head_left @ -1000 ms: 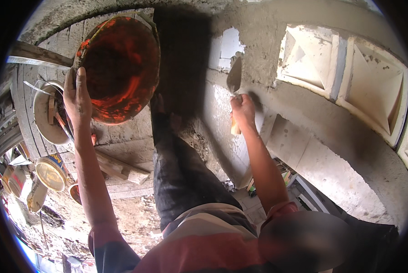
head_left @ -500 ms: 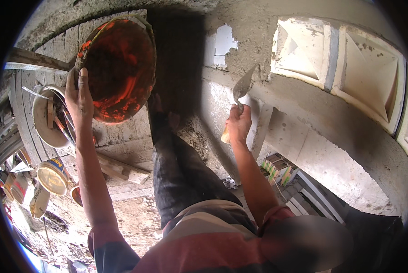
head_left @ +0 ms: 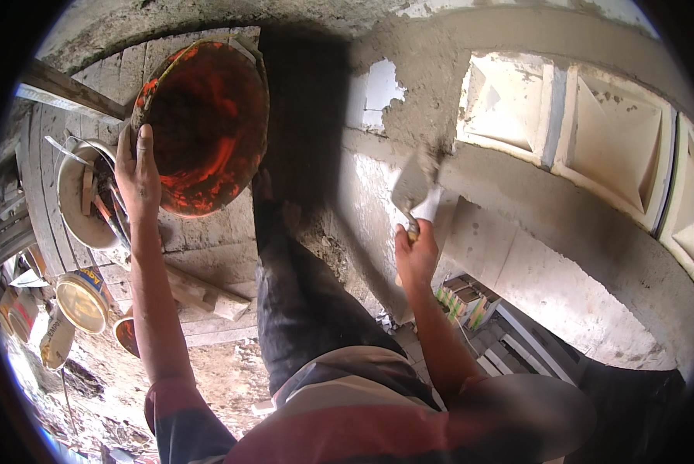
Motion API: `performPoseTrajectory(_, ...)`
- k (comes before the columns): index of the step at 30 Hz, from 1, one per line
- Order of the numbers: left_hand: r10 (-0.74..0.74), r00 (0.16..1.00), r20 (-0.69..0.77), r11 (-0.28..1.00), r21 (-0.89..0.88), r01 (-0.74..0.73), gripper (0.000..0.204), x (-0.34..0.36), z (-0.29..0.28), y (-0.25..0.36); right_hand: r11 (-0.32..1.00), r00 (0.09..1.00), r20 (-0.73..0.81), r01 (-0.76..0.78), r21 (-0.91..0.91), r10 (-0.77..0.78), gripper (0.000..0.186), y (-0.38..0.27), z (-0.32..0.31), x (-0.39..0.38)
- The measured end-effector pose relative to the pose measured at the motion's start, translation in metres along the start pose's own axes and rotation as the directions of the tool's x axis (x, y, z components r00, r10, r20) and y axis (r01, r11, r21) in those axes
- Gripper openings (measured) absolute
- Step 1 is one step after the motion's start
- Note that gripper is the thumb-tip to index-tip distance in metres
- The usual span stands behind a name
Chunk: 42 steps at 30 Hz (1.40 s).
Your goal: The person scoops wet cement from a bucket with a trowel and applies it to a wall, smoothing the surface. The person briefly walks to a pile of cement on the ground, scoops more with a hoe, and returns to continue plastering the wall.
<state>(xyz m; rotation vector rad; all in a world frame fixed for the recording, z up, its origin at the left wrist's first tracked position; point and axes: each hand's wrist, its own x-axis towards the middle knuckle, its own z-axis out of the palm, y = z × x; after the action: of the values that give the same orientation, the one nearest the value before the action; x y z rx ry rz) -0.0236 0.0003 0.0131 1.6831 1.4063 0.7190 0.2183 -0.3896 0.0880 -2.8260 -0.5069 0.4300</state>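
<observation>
Nearby, white bucket (head_left: pixel 70 189), wooden beam (head_left: pixel 76 94) crowd orange basin (head_left: pixel 222 161).

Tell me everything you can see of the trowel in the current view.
The trowel has a flat, pointed grey blade, apparently metal, with mortar-like smears, and a bent neck. Its handle is mostly hidden in the right hand, closed around it. The blade points forward, away from that hand, over the partly plastered wall; whether they touch is unclear.
</observation>
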Motion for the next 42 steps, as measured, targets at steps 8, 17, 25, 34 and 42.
performPoseTrajectory(8, -0.15, 0.989, -0.004, 0.983, -0.109, 0.149, 0.046, 0.0, -0.016, -0.015, 0.788, 0.589, 0.723, -0.222, 0.574, -0.361, 0.021, -0.072, 0.024, 0.107)
performPoseTrajectory(17, -0.118, 0.993, 0.001, 0.97, -0.216, 0.116, 0.043, 0.003, -0.009, -0.031, 0.732, 0.855, 0.497, -0.433, 0.526, 0.147, 0.019, -0.029, 0.068, 0.157)
performPoseTrajectory(25, 0.031, 0.992, 0.124, 0.985, -0.174, -0.009, 0.04, 0.017, 0.027, 0.007, 0.727, 0.581, 0.565, 0.684, 0.049, -0.585, 0.024, -0.167, 0.072, 0.126)
performPoseTrajectory(34, 0.244, 0.892, 0.38, 0.966, -0.181, -0.187, 0.047, 0.014, 0.049, 0.029, 0.508, 0.517, 0.484, 0.846, -0.162, -0.706, 0.017, -0.248, 0.215, 0.107)
performPoseTrajectory(42, 0.142, 0.941, 0.307, 0.982, -0.162, -0.095, 0.05, 0.027, 0.034, 0.01, 0.588, 0.209, 0.629, 0.648, 0.483, -0.748, 0.028, -0.217, 0.216, 0.091)
